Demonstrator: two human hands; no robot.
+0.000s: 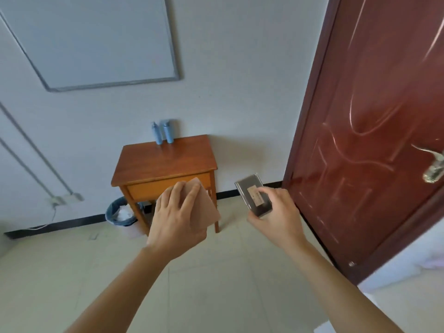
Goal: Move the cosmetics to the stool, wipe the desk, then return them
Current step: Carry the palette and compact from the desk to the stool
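A small wooden desk (153, 164) with one drawer stands against the white wall ahead. Two blue bottles (163, 132) stand upright at its back edge. My left hand (175, 215) holds a flat pinkish-beige palette (207, 207), fingers lying over its top. My right hand (276, 212) grips a dark rectangular compact with a label (252, 192). Both hands are held out in the air in front of the desk, above the floor. No stool is in view.
A bin with a blue liner (120, 212) sits on the floor left of the desk. A dark red door (374, 131) with a metal handle stands at the right. A whiteboard (96, 39) hangs on the wall. Pale floor tiles lie below.
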